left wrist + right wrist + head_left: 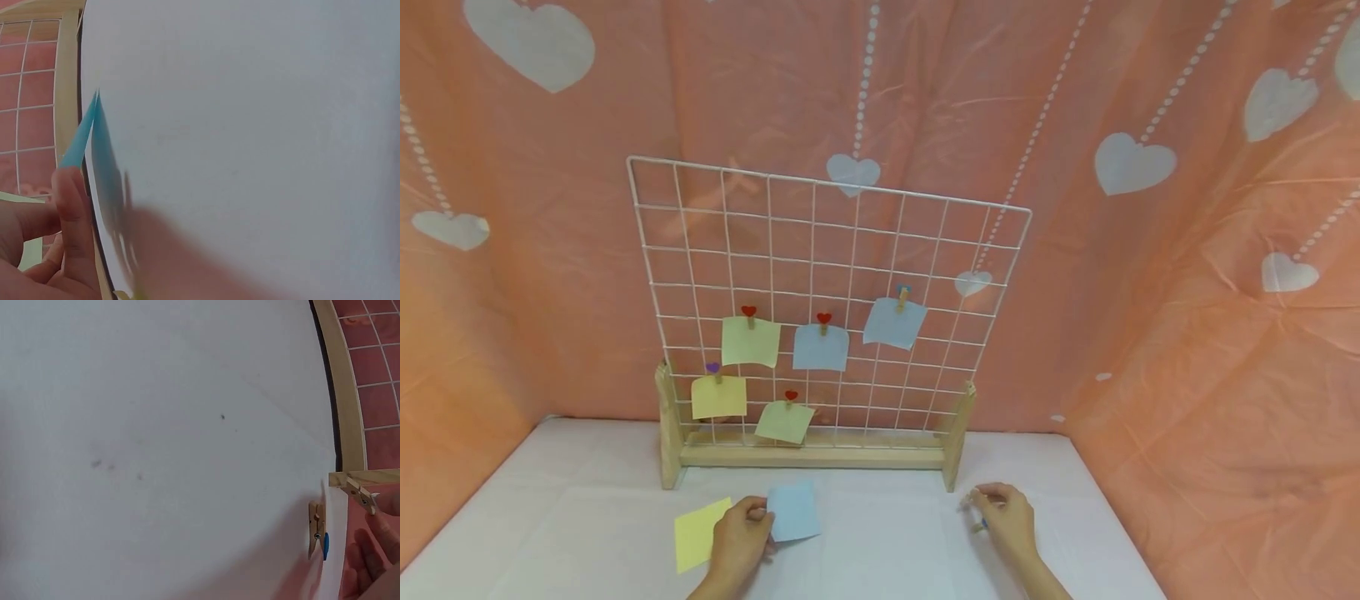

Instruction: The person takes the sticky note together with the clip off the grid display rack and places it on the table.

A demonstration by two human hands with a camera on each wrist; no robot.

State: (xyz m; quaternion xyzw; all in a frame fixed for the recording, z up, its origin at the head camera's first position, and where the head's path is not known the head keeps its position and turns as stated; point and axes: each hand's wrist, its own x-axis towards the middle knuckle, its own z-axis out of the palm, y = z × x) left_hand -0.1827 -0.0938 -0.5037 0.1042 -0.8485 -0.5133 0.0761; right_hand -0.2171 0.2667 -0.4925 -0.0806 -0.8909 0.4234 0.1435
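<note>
My left hand (741, 533) pinches a blue paper note (793, 510) near its left edge, low over the white table; in the left wrist view the note (78, 144) is seen edge-on. A yellow note (695, 537) lies partly under that hand. On the right, my right hand (1009, 523) pinches a small wooden clothespin (359, 492) between thumb and fingertips. Close beside it, a second clothespin (317, 528) with a blue ornament rests on the tabletop.
Behind the hands stands a white wire grid (813, 181) in a wooden base (812, 457). Several notes hang on it from ornamented clothespins, such as a green note (750, 343) and a light blue note (895, 323). An orange curtain (1150, 275) with hearts surrounds the table.
</note>
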